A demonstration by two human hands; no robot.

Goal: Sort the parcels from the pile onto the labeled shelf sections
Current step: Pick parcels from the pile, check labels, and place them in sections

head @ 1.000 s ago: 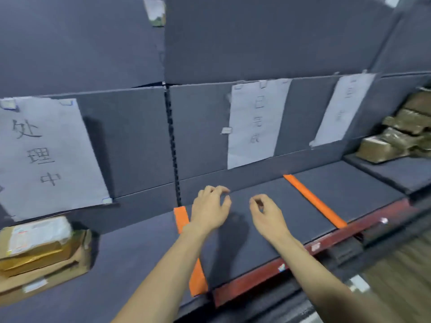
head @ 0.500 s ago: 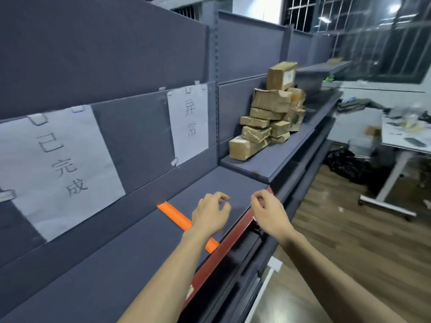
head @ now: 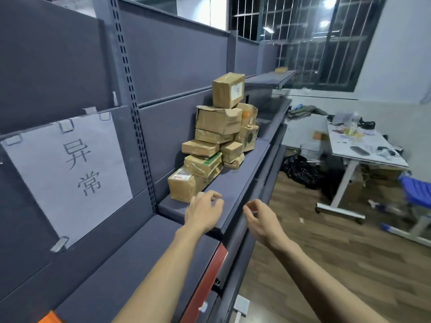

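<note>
The view has been swinging to the right along the shelving; a second ago it was facing two paper labels and an orange divider strip, and now the pile of parcels [head: 215, 138] is sitting at about twelve o'clock from the hands, stacked on a raised shelf [head: 235, 183] against the grey back panel; the pile is looking the same as it did half a second ago, only nearer and more central. The left hand [head: 203, 212] is hovering with fingers loosely curled and nothing in it, just short of the nearest parcel [head: 185, 186] at the bottom of the stack; I cannot tell whether the fingertips are touching it, though they appear apart. The right hand [head: 261, 221] is hanging empty too, fingers half curled, at three o'clock from the left hand and out past the shelf's front edge. A label sheet [head: 70, 173] is hanging at nine o'clock, above the lower shelf section [head: 130, 252], which is lying bare where it shows. A bench [head: 363, 148] cluttered with small items is standing at two o'clock, well apart. Judging from this, the person is turning from the labelled sections toward the pile to fetch the next parcel; the lowest, nearest box seems the likely pick, though pulling it may be unsettling the boxes leaning on top.
</note>
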